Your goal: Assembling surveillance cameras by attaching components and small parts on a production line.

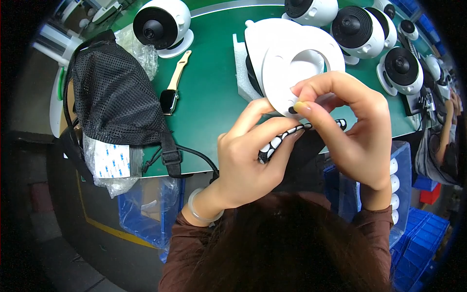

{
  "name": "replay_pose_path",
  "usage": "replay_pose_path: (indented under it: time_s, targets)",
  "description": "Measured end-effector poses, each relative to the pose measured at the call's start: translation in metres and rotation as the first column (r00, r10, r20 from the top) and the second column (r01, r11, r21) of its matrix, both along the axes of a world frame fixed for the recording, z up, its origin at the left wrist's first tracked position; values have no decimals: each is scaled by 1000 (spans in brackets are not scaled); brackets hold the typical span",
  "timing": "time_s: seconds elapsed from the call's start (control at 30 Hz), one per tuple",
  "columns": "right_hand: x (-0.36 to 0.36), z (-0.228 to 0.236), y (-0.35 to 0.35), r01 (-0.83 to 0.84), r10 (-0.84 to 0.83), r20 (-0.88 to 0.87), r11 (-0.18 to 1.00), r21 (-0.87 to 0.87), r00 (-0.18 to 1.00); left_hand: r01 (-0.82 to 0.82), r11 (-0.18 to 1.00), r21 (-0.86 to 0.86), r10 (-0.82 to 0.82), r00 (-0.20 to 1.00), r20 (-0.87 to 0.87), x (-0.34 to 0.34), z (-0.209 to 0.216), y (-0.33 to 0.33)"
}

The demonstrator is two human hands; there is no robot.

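Observation:
My left hand is closed around a thin black-and-white patterned strip, which looks like a sheet of small pads. Its fingertips reach the lower rim of a white round base with a large opening. My right hand is closed too, with thumb and index finger pinching a small black pad against that base's lower edge. The white device the base belongs to lies tilted against a white foam block on the green table. The right hand's other fingers are partly hidden behind the thumb.
Several white ball-shaped cameras stand at the right, and another camera at the far left. A watch and a black mesh bag lie left. Blue plastic bins stand below the green table.

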State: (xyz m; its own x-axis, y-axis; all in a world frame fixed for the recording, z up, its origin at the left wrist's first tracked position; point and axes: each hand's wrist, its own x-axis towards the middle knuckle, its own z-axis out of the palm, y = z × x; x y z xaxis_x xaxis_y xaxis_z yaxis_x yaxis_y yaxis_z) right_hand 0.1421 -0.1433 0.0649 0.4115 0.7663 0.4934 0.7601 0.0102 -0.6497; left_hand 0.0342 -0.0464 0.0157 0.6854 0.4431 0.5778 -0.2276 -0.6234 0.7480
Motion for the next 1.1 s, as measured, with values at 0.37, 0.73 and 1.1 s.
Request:
replay_pose_path:
  time_s: [0.37,0.73,1.1]
  targets:
    - [-2,-4,2,58,-58,146,998,5,988,-16,1000,21,16,1000,2,-1,2,-1]
    - [0,5,-29,-100,99,138,995,-1,985,-51,999,-12,50,998,-40,-35,11,18]
    - [-3,-14,-44,-49,49,-70,999,1,996,25,962,-273,-42,998,-56,-34,16,11]
